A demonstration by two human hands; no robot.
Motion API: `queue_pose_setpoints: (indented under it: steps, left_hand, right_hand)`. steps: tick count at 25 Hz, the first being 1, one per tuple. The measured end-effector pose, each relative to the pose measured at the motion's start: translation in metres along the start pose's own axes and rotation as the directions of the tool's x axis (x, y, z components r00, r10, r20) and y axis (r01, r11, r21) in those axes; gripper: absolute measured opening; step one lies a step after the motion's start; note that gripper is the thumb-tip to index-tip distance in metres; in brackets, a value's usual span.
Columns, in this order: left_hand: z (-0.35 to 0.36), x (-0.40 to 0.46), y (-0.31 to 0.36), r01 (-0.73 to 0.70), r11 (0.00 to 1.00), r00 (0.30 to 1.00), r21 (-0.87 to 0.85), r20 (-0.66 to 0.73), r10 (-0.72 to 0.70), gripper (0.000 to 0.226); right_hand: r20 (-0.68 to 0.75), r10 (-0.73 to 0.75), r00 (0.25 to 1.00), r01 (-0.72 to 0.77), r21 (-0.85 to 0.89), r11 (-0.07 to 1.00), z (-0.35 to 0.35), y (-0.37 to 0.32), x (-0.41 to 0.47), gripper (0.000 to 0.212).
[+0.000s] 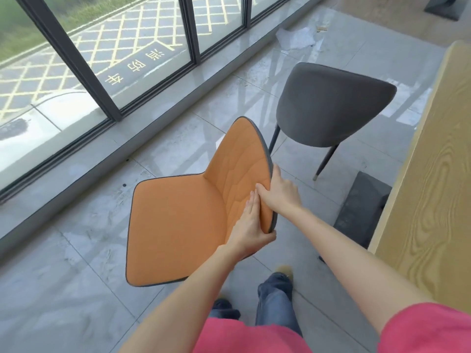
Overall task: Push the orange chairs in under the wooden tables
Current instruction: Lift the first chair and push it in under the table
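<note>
**Both hands on the orange chair's backrest**

Gripping the orange chair (178, 225) by the right-hand edge of its backrest, I have both hands on it in the middle of the head view. My left hand (248, 230) clamps the lower part of that edge: the fingers lie flat and together on the orange quilted front, and the thumb hooks round under the grey rim. My right hand (279, 191) holds the same edge just above, thumb on the orange front and the fingers wrapped over the grey back side, so the two hands touch each other at the fingertips.

The chair fills the centre of the frame, its seat toward the lower left and its backrest rising toward the upper middle. It stands on the grey tiled floor (76, 276), clear of the table and not under it; its legs are hidden below the seat.

Along the right edge of the frame runs the wooden table (433, 187), pale with a strong grain, with its dark base plate (362, 207) on the floor just left of it. In the upper right of centre, a second chair (328, 105) shows its grey back, dark thin legs on the tiles, close beside the table edge.

The upper left is taken up by tall windows (89, 59) with dark frames, looking out on yellow-hatched paving. At the bottom of the frame I see my pink sleeves (420, 329) and, between the arms, jeans and shoes.
</note>
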State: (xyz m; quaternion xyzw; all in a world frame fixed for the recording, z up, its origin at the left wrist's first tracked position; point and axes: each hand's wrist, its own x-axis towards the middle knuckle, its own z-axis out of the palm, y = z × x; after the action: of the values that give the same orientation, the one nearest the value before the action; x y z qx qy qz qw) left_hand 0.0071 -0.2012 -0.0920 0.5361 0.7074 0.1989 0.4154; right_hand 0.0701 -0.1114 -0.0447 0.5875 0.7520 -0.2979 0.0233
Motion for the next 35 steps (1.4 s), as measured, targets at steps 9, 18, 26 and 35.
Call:
queue_pose_setpoints:
  steps: [9,18,26,35]
  left_hand:
    - [0.022,-0.074,-0.022,0.024,0.998,1.000,-0.057,-0.001,-0.024,0.104]
    - [0.035,-0.084,0.003,0.152,0.984,0.975,-0.096,-0.147,-0.165,0.093]
    - [0.044,-0.061,0.041,0.440,0.897,0.840,-0.042,-0.335,-0.428,0.077]
    - [0.049,-0.058,0.042,0.462,0.878,0.816,-0.122,-0.329,-0.475,0.067]
  right_hand:
    - [-0.004,0.020,1.000,-0.020,0.125,0.992,0.039,0.017,-0.073,0.072]
    - [0.061,-0.590,0.805,0.587,-0.223,0.778,-0.027,0.042,-0.008,0.058]
    - [0.508,-0.680,0.529,0.756,-0.646,0.105,-0.039,0.007,0.054,0.064]
    - [0.357,-0.728,0.586,0.727,-0.628,0.277,-0.025,0.013,0.042,0.043]
